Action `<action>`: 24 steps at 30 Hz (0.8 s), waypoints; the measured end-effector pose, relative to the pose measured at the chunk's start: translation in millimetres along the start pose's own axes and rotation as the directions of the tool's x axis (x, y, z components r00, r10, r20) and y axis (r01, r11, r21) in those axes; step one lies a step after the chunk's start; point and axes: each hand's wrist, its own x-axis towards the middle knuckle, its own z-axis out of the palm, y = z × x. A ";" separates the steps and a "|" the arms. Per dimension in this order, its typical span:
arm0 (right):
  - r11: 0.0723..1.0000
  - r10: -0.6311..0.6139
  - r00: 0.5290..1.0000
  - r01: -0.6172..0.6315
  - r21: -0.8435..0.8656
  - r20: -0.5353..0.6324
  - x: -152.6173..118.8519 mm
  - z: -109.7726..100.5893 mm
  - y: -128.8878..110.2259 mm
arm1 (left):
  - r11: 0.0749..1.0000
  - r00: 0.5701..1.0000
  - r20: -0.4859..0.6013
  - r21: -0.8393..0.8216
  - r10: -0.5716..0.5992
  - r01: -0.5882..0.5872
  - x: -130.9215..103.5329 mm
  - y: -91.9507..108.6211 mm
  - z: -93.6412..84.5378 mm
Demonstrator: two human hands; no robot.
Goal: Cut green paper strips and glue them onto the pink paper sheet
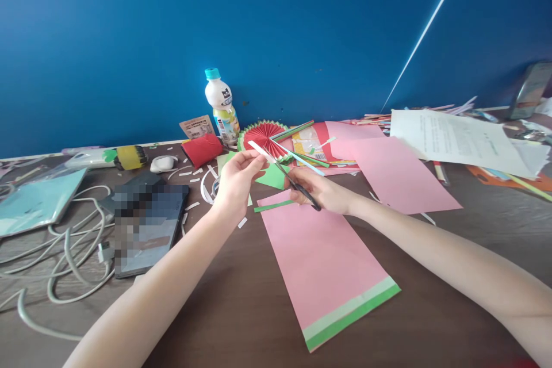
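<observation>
My left hand (pixel 241 181) pinches a narrow white strip (pixel 261 151) between thumb and fingers, above the table. My right hand (pixel 317 188) is closed round the dark handles of a pair of scissors (pixel 304 191), whose blades point up and left at the strip. Whether the blades touch the strip I cannot tell. Below my right hand lies a pink paper sheet (pixel 323 259) with a pale and a dark green band (pixel 353 313) along its near edge. A thin green strip (pixel 273 206) crosses its far edge, partly hidden by my right hand.
A pleated red and green paper fan (pixel 265 137) and a bottle (pixel 221 106) stand near the blue wall. Pink paper (pixel 405 175) and a printed sheet (pixel 457 141) lie at right. A tablet-like device (pixel 172 224), white cables (pixel 64 259) and paper scraps (pixel 192 206) are at left.
</observation>
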 end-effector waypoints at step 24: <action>0.993 -0.103 0.994 0.105 -0.061 0.026 -1.5 0.8 -0.4 | 0.983 0.992 -0.009 0.136 0.125 -0.123 -4.0 -4.8 4.2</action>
